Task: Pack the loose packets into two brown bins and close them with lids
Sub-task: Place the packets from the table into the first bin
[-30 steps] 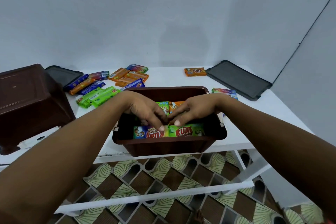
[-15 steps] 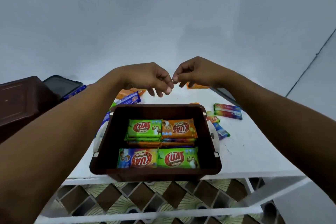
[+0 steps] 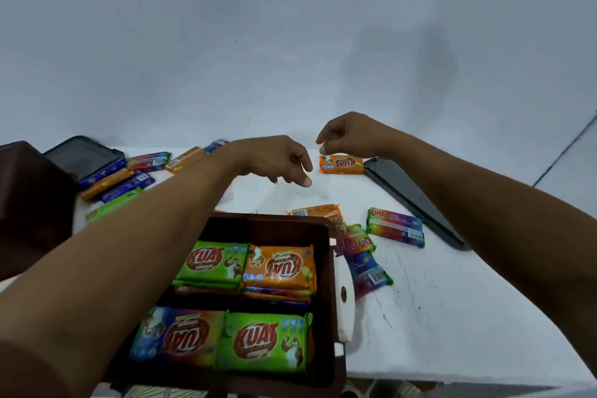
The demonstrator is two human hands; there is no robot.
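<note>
A brown bin (image 3: 329, 271) stands at the table's near edge, holding stacks of green, orange and multicoloured packets (image 3: 277, 268). My left hand (image 3: 277, 160) hovers beyond the bin, fingers loosely curled downward, holding nothing. My right hand (image 3: 349, 134) hangs just above an orange packet (image 3: 341, 164) at the back, fingers apart and empty. Loose packets lie right of the bin (image 3: 395, 227) and in a pile at the back left (image 3: 119, 178). A second brown bin (image 3: 29, 203) sits upside down at the left. Dark lids lie at back left (image 3: 84, 155) and right (image 3: 416, 200).
The white table (image 3: 452, 317) ends at its near edge just below the bin. A white wall stands close behind the table. A white clip-like handle (image 3: 345, 297) hangs on the bin's right side. Patterned floor tiles show under the table edge.
Both hands left the packets inside the bin, rose, and moved out over the back of the table. They have drifted apart, the right toward the orange packet. The view tilted closer to the bin.
</note>
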